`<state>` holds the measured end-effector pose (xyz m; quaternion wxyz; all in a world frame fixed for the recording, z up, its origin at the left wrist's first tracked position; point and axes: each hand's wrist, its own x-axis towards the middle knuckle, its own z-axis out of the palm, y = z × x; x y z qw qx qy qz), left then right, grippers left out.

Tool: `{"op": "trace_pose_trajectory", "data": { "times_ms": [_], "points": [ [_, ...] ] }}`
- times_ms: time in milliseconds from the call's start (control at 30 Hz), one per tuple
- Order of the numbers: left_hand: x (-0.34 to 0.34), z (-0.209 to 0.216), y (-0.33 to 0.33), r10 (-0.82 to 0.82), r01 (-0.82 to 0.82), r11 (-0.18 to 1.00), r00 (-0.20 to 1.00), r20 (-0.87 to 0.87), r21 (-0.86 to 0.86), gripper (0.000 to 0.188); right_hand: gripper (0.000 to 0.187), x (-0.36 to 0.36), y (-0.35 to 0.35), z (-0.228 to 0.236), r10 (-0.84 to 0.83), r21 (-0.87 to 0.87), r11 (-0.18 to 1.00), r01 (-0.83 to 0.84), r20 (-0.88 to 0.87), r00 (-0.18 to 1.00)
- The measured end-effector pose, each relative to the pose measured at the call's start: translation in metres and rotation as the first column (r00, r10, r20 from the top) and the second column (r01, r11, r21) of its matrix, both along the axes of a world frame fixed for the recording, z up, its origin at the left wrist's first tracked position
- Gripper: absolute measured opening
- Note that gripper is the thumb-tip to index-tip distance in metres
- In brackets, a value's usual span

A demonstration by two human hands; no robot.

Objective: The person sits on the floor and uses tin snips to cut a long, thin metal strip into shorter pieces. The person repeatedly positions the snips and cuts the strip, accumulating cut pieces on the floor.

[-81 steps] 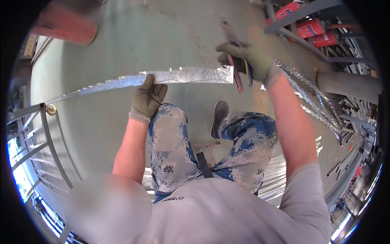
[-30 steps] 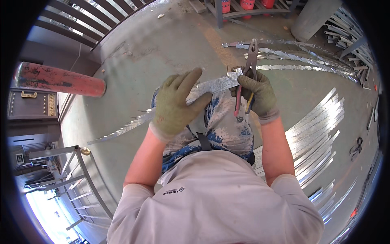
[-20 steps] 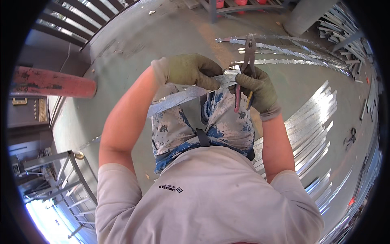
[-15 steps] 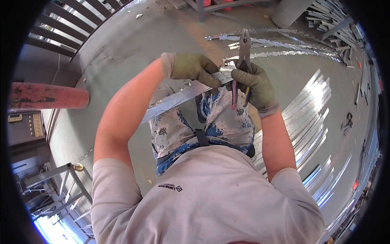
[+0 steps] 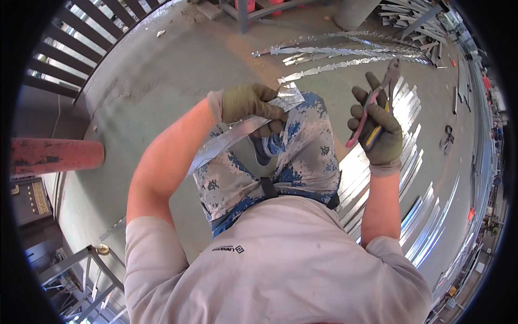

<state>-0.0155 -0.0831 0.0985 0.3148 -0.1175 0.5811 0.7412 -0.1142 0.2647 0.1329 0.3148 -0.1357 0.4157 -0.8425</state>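
Note:
My left hand (image 5: 245, 105), in an olive work glove, is closed round a long flat strip of shiny sheet metal (image 5: 234, 132). One end of the strip sticks out past the fingers above my knee; the rest slants down to the left under my forearm. Off to the right, apart from the strip, my gloved right hand (image 5: 387, 143) holds a pair of pliers (image 5: 390, 78) loosely. The pliers' jaws point up and away; one handle is red, the other yellow and blue. Several fingers of that hand are partly spread around the handles.
Flat metal strips (image 5: 407, 148) lie side by side on the floor at my right. Farther ahead are several twisted, crinkled strips (image 5: 329, 52). A heap of metal lengths (image 5: 415, 21) fills the far right. At the left are a red cylinder (image 5: 59, 155) and a slatted railing (image 5: 73, 51).
My right hand has moved away from the strip to the right, taking the pliers with it, and its fingers have loosened. The left hand still grips the strip.

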Motion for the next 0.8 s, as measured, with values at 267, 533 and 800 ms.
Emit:
{"op": "trace_pose_trajectory", "data": {
  "times_ms": [267, 533, 800],
  "points": [
    [-0.014, 0.05, 0.019, 0.016, -0.079, 0.96, 0.974, -0.228, -0.268, 0.028, 0.07, 0.071, 0.002, -0.019, 0.148, 0.444, 0.879, -0.176, 0.099, 0.984],
    [-0.051, 0.033, 0.027, -0.024, -0.048, 0.939, 0.978, -0.206, -0.34, 0.038, 0.065, 0.046, 0.0, -0.035, 0.312, 0.825, 0.564, -0.023, -0.187, 0.931],
    [-0.054, 0.026, 0.032, 0.01, -0.065, 0.945, 0.986, -0.169, -0.321, 0.042, 0.058, 0.045, -0.006, -0.052, 0.315, 0.829, 0.553, 0.079, -0.296, 0.902]
  ]
}}
